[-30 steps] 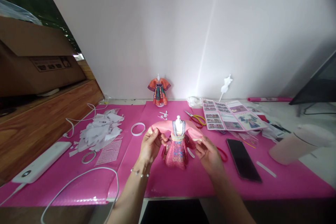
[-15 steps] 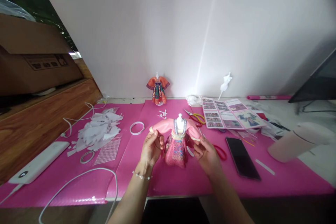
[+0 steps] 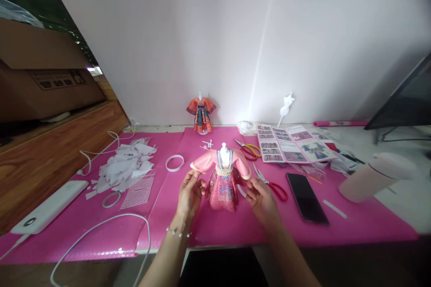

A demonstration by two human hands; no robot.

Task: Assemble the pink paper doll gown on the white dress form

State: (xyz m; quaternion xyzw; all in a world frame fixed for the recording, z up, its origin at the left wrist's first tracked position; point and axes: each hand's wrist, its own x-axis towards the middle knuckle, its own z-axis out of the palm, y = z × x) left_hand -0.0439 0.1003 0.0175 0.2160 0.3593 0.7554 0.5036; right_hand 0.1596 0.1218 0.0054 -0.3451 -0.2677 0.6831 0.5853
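A pink doll dress (image 3: 222,190) with a patterned skirt, beaded waist and pale cuffs stands upright in front of me on a small white mannequin (image 3: 224,149). My left hand (image 3: 190,193) has its thumb and fingers closed at the cuff of the sleeve on the left. On the other side, my right hand (image 3: 263,201) is closed at the edge of the opposite cuff. Both sleeves spread outward from the body. Beside the right hand lie red-handled scissors (image 3: 278,190), their blades pointing toward the dress.
Behind stands an orange doll outfit (image 3: 201,114), with a bare white mannequin (image 3: 286,106) farther right. Yellow-and-red-handled tools (image 3: 252,150), an instruction leaflet (image 3: 292,143), a phone (image 3: 307,198) and a cup (image 3: 370,179) occupy the right. White scraps (image 3: 126,166), tape (image 3: 175,163) and a power bank (image 3: 50,206) lie left.
The view has shifted slightly. The sleeve on the right has come down and opened wider, with my right hand a little nearer the skirt. More of the red-handled scissors now shows.
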